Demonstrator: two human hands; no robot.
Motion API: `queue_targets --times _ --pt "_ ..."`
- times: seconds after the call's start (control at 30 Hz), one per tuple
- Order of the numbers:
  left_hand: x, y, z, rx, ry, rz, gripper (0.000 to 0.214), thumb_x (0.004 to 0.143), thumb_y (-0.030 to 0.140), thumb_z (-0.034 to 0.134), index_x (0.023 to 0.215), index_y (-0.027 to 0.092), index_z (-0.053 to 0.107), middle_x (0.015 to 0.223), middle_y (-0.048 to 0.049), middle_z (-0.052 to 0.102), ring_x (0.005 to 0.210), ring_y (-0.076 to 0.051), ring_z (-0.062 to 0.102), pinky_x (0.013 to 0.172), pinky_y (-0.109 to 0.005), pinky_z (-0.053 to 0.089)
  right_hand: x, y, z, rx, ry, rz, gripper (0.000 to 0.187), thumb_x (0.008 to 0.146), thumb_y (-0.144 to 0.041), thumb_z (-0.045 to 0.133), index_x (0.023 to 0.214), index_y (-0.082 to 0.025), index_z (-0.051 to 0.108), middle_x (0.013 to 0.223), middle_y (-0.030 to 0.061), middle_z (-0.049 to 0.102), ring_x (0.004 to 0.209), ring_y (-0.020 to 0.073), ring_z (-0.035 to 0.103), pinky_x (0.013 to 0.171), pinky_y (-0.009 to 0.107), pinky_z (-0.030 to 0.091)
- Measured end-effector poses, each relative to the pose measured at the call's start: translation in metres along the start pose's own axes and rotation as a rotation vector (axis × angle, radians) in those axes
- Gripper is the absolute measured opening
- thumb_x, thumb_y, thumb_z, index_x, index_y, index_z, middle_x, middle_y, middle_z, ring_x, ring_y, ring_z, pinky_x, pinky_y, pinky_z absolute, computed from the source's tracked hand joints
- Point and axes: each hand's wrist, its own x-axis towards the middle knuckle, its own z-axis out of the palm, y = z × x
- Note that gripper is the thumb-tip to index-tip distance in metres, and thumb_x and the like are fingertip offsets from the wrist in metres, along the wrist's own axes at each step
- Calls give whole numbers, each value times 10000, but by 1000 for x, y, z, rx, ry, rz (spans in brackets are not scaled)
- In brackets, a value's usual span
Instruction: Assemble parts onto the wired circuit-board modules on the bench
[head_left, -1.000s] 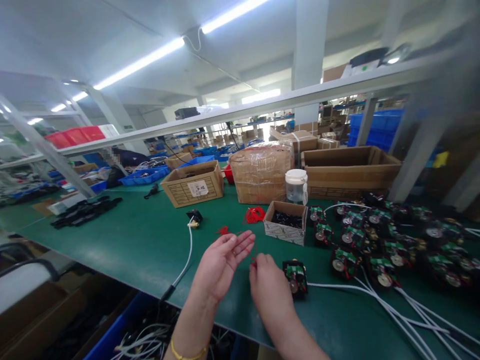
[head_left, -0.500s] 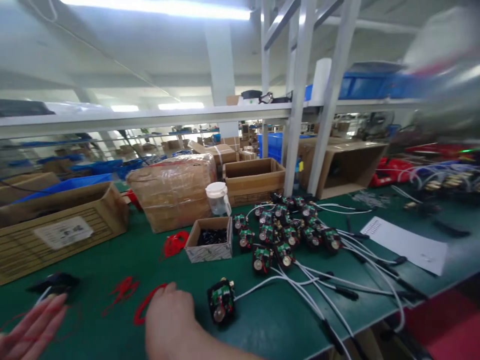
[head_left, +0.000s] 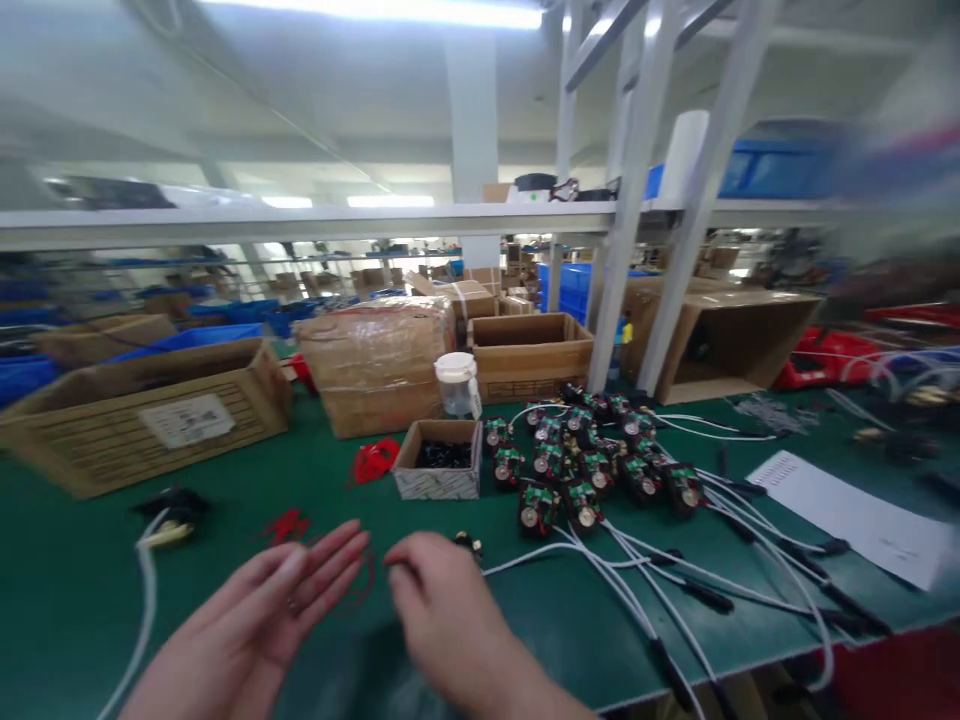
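My left hand (head_left: 277, 610) is held palm up with its fingers stretched out, over the green table left of my other hand. My right hand (head_left: 454, 620) is closed, thumb and index finger drawn together; whatever they may hold cannot be made out. Thin red wire (head_left: 365, 582) shows faintly between the two hands. Behind my right hand a small black unit with brass-coloured parts (head_left: 469, 543) is mostly hidden, its white cable (head_left: 525, 557) running right. Just beyond my left fingers lies a bundle of red wire (head_left: 287, 525), and farther back another red bundle (head_left: 375, 460).
Several black units with green circuit boards (head_left: 547, 455) crowd the table centre, their white cables trailing right. A small carton of black parts (head_left: 439, 485) stands beside them. Left are a long cardboard box (head_left: 217, 425) and a black part with white cable (head_left: 148, 580). A notepad (head_left: 847, 515) lies right.
My left hand has come in from the left edge toward my right hand. My right hand has moved right, away from the red wire loop, and now covers most of the nearest unit. The view has shifted left.
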Motion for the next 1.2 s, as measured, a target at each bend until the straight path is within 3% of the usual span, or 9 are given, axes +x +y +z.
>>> queue_targets --times 0.13,0.23,0.3,0.47,0.53,0.77,0.87,1.03,1.2 --pt "-32 -2 38 -98 -163 -190 112 914 66 583 847 151 613 1164 -208 738 1124 -349 715 963 -483 618 -14 17 -22 262 33 127 316 1028 -354 375 1086 -172 626 868 46 681 625 133 592 611 252 471" --pt "-40 -14 49 -165 -313 -205 93 917 76 637 893 138 573 1207 -240 714 1173 -363 686 990 -443 598 -18 25 -31 398 -47 214 456 1010 -528 375 1105 -149 609 625 7 611 544 150 548 514 242 386" --pt "-43 -23 51 -195 -362 -207 110 926 74 635 888 134 551 1223 -260 701 1187 -373 676 1006 -438 586 -21 26 -37 459 -96 247 526 980 -615 394 1066 -146 618 616 16 613 547 158 564 491 240 364" --pt "-48 -37 59 -236 -308 -236 28 980 99 546 957 99 561 1249 -301 673 1184 -376 678 1042 -455 557 -29 30 -46 537 -54 320 587 813 -730 644 934 -156 638 777 52 674 544 139 593 481 228 363" --pt "-48 -40 62 -249 -274 -269 117 1015 169 520 1044 67 570 1264 -313 659 1181 -376 680 1046 -454 553 -30 35 -48 534 -15 340 599 775 -731 685 939 -156 644 788 58 679 549 142 603 482 228 376" --pt "-47 -49 58 -303 -293 -361 433 1052 354 490 1279 -15 505 1320 -329 619 1196 -389 666 1036 -445 550 -35 47 -50 527 -14 404 637 742 -745 606 970 -151 629 884 137 733 604 205 678 502 274 463" --pt "-48 -50 59 -292 -293 -378 453 1049 346 497 1305 -28 489 1314 -335 619 1171 -379 682 1017 -432 558 -38 51 -50 486 -41 423 621 770 -707 549 1017 -142 627 883 144 745 602 213 687 493 273 447" --pt "-47 -50 59 -284 -327 -390 452 1045 355 503 1286 -28 498 1296 -339 625 1136 -373 699 1015 -433 553 -43 59 -50 377 -72 432 645 832 -682 444 1138 -140 616 677 70 703 634 241 702 496 274 422" --pt "-46 -52 57 -259 -365 -395 389 1032 320 528 1248 -4 520 1277 -328 641 1133 -351 703 1033 -421 535 -48 58 -57 157 -42 391 578 889 -632 383 1180 -190 614 791 57 711 578 206 637 545 320 451"
